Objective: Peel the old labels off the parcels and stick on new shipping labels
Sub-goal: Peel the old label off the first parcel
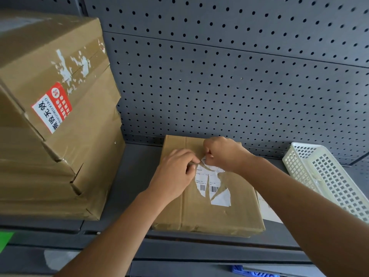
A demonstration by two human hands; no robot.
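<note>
A flat brown cardboard parcel (pixel 217 212) lies on the grey shelf (pixel 135 168). On its top is a torn white shipping label (pixel 212 182) with barcodes, partly ripped away. My left hand (pixel 175 174) sits at the label's upper left edge with fingers curled, fingertips at the paper. My right hand (pixel 223 154) pinches a lifted strip of the label at its top. What lies under both hands is hidden.
A stack of large cardboard boxes (pixel 52 120) with a red-and-white sticker (pixel 52 107) and label scraps fills the left. A white perforated plastic basket (pixel 329 176) stands at the right. A white sheet (pixel 267 210) lies beside the parcel. Grey pegboard (pixel 239 76) forms the back wall.
</note>
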